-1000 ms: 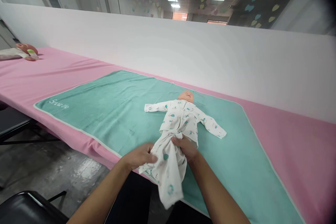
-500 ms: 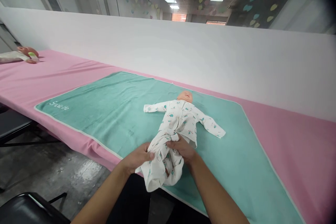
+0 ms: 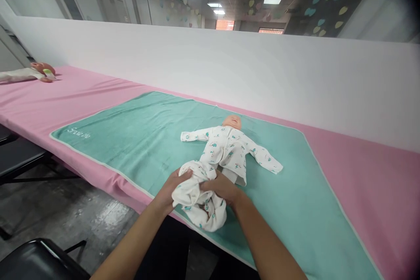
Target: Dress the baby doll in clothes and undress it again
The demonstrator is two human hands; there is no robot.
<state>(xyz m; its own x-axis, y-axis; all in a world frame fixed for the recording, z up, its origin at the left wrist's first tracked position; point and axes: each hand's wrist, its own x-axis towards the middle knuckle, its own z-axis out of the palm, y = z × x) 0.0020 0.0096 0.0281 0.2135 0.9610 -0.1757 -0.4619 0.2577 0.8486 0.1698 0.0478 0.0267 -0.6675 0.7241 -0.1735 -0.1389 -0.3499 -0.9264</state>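
A baby doll (image 3: 232, 121) lies on its back on a green blanket (image 3: 141, 140), its head away from me and its arms spread. It wears a white printed shirt (image 3: 226, 144). At the lower end of the doll, matching white baby pants (image 3: 200, 201) are bunched up over the blanket's near edge. My left hand (image 3: 172, 188) grips the bundle from the left, thumb on top. From the right, my right hand (image 3: 225, 188) grips the fabric with its thumb pressed in. Folds hide most of the doll's legs.
A pink cover (image 3: 98, 85) lies under the blanket along the whole table. A second doll (image 3: 42, 70) lies at the far left. Behind the table stands a white wall (image 3: 210, 61) with glass above. Black chairs (image 3: 42, 258) stand at the lower left.
My hands have gathered the baby pants into a tighter, rounder bundle. Some white cloth now shows below the shirt hem. The view has shifted slightly.
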